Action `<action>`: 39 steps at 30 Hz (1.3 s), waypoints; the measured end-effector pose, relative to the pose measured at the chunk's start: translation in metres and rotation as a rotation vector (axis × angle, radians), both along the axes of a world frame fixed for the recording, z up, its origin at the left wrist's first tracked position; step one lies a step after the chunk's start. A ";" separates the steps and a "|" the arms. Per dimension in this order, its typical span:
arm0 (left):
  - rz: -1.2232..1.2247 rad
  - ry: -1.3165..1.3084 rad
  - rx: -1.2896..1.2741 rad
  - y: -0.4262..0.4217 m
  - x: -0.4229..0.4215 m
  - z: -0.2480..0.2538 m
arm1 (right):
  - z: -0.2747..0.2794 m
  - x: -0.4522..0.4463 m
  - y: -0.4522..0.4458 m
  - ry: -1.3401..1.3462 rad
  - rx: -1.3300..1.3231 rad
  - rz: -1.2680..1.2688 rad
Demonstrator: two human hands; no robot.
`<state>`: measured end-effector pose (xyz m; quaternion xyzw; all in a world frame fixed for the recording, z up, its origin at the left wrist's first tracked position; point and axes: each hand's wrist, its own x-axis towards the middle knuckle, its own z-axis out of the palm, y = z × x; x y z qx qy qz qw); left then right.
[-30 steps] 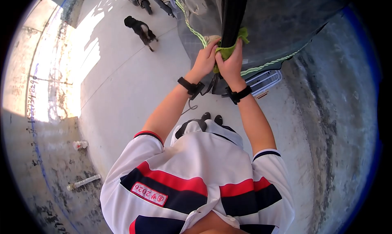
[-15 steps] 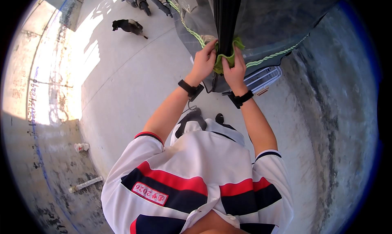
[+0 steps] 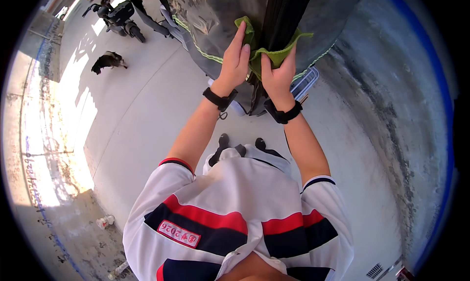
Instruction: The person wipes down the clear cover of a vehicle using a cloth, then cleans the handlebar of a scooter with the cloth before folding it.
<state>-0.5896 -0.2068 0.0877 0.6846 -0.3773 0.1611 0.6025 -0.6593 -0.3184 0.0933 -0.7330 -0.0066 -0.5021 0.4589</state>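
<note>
A green cloth (image 3: 276,54) is wrapped partly around a wide black strip (image 3: 283,21) that runs down a clear plastic cover (image 3: 210,16). My left hand (image 3: 234,68) presses the cloth's left part, fingers long and the thumb close beside them. On the other side, my right hand (image 3: 280,77) grips the cloth between thumb and fingers, and a loose corner sticks out to the right. Some fingertips are hidden behind the cloth. Both wrists wear black bands. Green-and-white braided trim (image 3: 196,45) edges the cover.
A metal rack (image 3: 306,82) juts out beneath the cover at right. To the left, a dark animal (image 3: 108,61) stands on the concrete floor, near a parked motorbike (image 3: 120,16). Stained walls rise on both sides, and a pipe stub (image 3: 105,222) protrudes at lower left.
Both hands have moved up along the black strip with the cloth, which is now spread wider. The view has shifted, showing more of the motorbike. The animal appears farther left and turned.
</note>
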 end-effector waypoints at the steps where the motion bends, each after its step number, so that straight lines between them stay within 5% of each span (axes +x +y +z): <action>1: -0.019 0.008 0.010 0.003 0.003 0.000 | 0.001 0.000 0.002 0.024 0.026 0.007; 8: -0.201 0.167 0.142 0.005 0.009 -0.007 | -0.010 -0.005 -0.003 0.037 0.012 -0.154; 14: -0.002 -0.273 0.085 -0.001 0.036 0.015 | -0.014 -0.001 0.003 0.002 0.017 -0.312; 18: 0.057 -0.327 0.193 -0.005 0.056 0.015 | -0.012 -0.005 0.001 -0.029 -0.126 -0.469; 25: -0.015 0.204 0.339 0.022 0.084 -0.046 | -0.009 -0.004 0.032 0.028 -0.117 -0.511; 32: -0.119 0.240 0.350 0.016 0.083 -0.099 | -0.032 -0.004 0.020 0.181 0.066 -0.540; 39: -0.217 0.300 0.251 0.013 0.043 -0.062 | -0.039 -0.003 0.012 0.236 0.073 -0.511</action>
